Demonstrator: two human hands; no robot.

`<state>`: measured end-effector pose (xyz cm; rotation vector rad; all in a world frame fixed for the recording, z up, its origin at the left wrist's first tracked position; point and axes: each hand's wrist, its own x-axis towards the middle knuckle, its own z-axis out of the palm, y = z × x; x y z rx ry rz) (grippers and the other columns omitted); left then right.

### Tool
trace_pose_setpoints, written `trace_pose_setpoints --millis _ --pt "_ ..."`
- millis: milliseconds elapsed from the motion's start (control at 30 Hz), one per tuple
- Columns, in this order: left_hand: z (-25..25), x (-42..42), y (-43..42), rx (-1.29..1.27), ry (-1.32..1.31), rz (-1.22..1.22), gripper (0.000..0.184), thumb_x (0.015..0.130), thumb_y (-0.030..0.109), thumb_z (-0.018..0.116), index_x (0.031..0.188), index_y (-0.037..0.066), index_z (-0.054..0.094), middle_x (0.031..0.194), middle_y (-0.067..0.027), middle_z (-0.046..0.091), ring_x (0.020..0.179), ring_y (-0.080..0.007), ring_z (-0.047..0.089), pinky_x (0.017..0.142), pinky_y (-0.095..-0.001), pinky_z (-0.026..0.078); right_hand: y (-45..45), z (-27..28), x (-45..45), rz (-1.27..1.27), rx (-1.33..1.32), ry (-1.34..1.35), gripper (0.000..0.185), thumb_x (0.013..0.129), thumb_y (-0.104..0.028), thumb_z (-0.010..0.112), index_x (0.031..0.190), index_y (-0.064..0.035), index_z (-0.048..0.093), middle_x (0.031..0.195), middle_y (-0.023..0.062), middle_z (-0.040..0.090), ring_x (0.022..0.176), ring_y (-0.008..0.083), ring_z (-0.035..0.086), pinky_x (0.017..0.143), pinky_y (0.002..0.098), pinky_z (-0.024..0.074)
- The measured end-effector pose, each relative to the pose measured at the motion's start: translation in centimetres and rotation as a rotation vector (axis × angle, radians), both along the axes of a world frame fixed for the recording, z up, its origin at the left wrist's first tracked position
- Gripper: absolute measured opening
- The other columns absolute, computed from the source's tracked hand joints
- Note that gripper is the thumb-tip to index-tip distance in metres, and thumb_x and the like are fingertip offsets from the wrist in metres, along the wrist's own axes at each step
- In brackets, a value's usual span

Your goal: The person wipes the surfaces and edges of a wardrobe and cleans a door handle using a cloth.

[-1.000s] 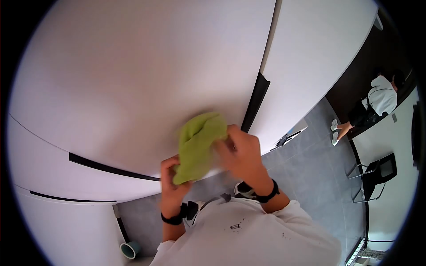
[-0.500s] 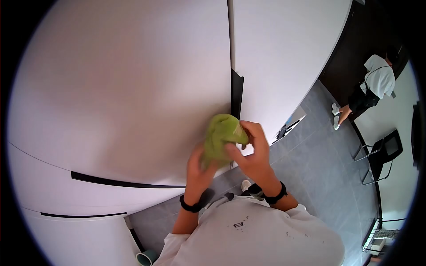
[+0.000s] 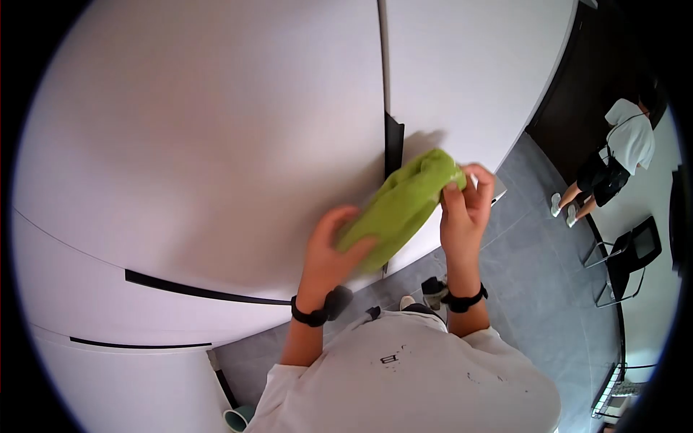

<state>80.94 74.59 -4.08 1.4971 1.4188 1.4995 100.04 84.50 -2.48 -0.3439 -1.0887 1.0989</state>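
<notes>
A green cloth point(image 3: 401, 206) is stretched slantwise between my hands, in front of the white cabinet doors point(image 3: 238, 137). My left hand point(image 3: 328, 252) grips its lower left end, with some blur about the fingers. At the upper right end, my right hand point(image 3: 465, 198) pinches the cloth between thumb and fingers. Behind the cloth, a black door handle point(image 3: 394, 144) runs along the gap between two doors and is partly covered. A black band sits on each of my wrists.
A person point(image 3: 621, 151) in a white top stands by a dark door at the right. A black chair point(image 3: 632, 252) is by the right wall. Grey floor tiles point(image 3: 527, 238) lie below. A teal cylindrical container point(image 3: 238, 418) stands at the bottom left.
The cloth has gone from a bunched shape to a longer, stretched one. My right hand has moved up and right, away from my left. The person by the door has shifted slightly.
</notes>
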Motion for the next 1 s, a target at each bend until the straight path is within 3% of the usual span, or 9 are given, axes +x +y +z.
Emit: trace_pose_setpoints --millis 67,133,333,467,500,633,733,867,1000 --pt "2.3 1.2 0.6 0.072 -0.065 -0.071 0.049 0.082 0.002 0.071 0.126 0.000 0.049 0.116 -0.0097 0.059 0.106 -0.0165 0.057 0.090 -0.0304 0.047 0.7 2.5 -1.0 -0.095 0.016 -0.025 0.027 0.093 0.003 0.051 0.120 -0.0022 0.051 0.124 0.0126 0.054 0.103 0.0139 0.055 0.081 0.0266 0.0474" --pt "4.4 1.8 1.1 0.120 0.002 -0.051 0.049 0.082 0.002 0.071 0.126 -0.001 0.050 0.115 -0.0095 0.060 0.105 -0.0166 0.058 0.090 -0.0304 0.047 1.1 4.8 -1.8 -0.333 0.197 -0.322 0.033 0.092 0.004 0.050 0.123 -0.0008 0.055 0.124 0.0146 0.053 0.104 0.0158 0.056 0.082 0.0259 0.0470" --pt "4.3 1.5 0.9 0.221 0.170 0.073 0.042 0.083 0.003 0.071 0.121 -0.004 0.055 0.109 -0.0093 0.064 0.097 -0.0154 0.061 0.083 -0.0286 0.050 0.0 5.9 -3.1 -0.537 0.372 -0.665 0.041 0.087 -0.005 0.059 0.127 0.0020 0.054 0.131 0.0203 0.046 0.110 0.0274 0.053 0.090 0.0342 0.0459" --pt "2.5 0.9 0.3 0.094 0.110 0.099 0.040 0.083 0.003 0.071 0.120 -0.004 0.056 0.105 -0.0094 0.064 0.094 -0.0140 0.061 0.079 -0.0275 0.051 -0.1 3.9 -5.3 -0.599 0.289 -0.572 0.039 0.083 -0.005 0.066 0.120 0.0020 0.055 0.124 0.0183 0.047 0.110 0.0300 0.052 0.093 0.0373 0.0444" --pt "2.4 0.8 0.1 0.088 0.107 0.100 0.040 0.083 0.003 0.071 0.120 -0.004 0.056 0.105 -0.0094 0.064 0.094 -0.0140 0.061 0.079 -0.0275 0.051 0.2 3.7 -5.8 -0.595 0.241 -0.454 0.031 0.082 -0.004 0.069 0.110 0.0002 0.057 0.116 0.0173 0.051 0.105 0.0292 0.054 0.088 0.0362 0.0459" --pt "2.5 0.0 -0.2 0.187 0.165 0.053 0.040 0.084 0.004 0.070 0.120 -0.004 0.055 0.107 -0.0089 0.063 0.095 -0.0137 0.060 0.078 -0.0271 0.051 1.3 5.2 -6.8 -0.615 0.304 -0.473 0.022 0.082 -0.006 0.071 0.097 -0.0015 0.056 0.099 0.0136 0.056 0.087 0.0252 0.057 0.076 0.0334 0.0467" --pt "1.5 0.0 0.0 0.142 0.132 0.020 0.040 0.086 0.004 0.069 0.122 -0.004 0.053 0.110 -0.0084 0.061 0.096 -0.0131 0.060 0.080 -0.0269 0.051 1.4 5.5 -7.0 -0.549 0.226 -0.493 0.021 0.082 -0.007 0.072 0.094 -0.0019 0.056 0.098 0.0123 0.056 0.085 0.0234 0.057 0.073 0.0317 0.0467" --pt "1.1 1.6 0.3 -0.009 -0.052 -0.023 0.042 0.087 0.005 0.067 0.124 -0.005 0.050 0.113 -0.0086 0.060 0.099 -0.0126 0.058 0.083 -0.0271 0.050 0.9 6.3 -6.3 -0.497 0.055 -0.453 0.036 0.080 -0.012 0.076 0.102 -0.0015 0.051 0.094 0.0091 0.055 0.084 0.0189 0.056 0.075 0.0304 0.0477" --pt "2.0 1.6 0.1 0.032 -0.012 -0.022 0.043 0.088 0.006 0.067 0.126 -0.005 0.049 0.114 -0.0089 0.059 0.099 -0.0129 0.058 0.084 -0.0269 0.049 1.1 7.0 -6.3 -0.448 -0.009 -0.424 0.045 0.079 -0.014 0.078 0.108 -0.0013 0.046 0.099 0.0104 0.054 0.086 0.0186 0.056 0.078 0.0302 0.0479"
